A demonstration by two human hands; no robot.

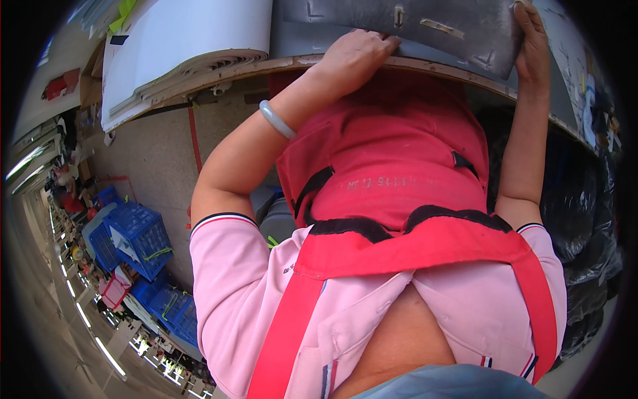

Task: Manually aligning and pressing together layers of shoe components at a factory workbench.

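A dark grey flat panel [372, 14], with slots and angled corner marks in it, is tilted up over the table at the top of the view. My right hand [533, 46] grips its right edge, thumb on the near face and the other fingers partly behind. My left hand [359, 58] is at the panel's lower edge, its fingers bent and pressed together over a smooth grey sheet [292, 43] on the tabletop. What lies under those fingertips is hidden. A pale bangle circles my left wrist.
Left of the panel, a thick stack of curled white sheets [193, 40] reaches the table's worn edge. Blue plastic crates [139, 233] stand on the floor at the left. Black plastic bags [575, 213] are at the right, under the table.
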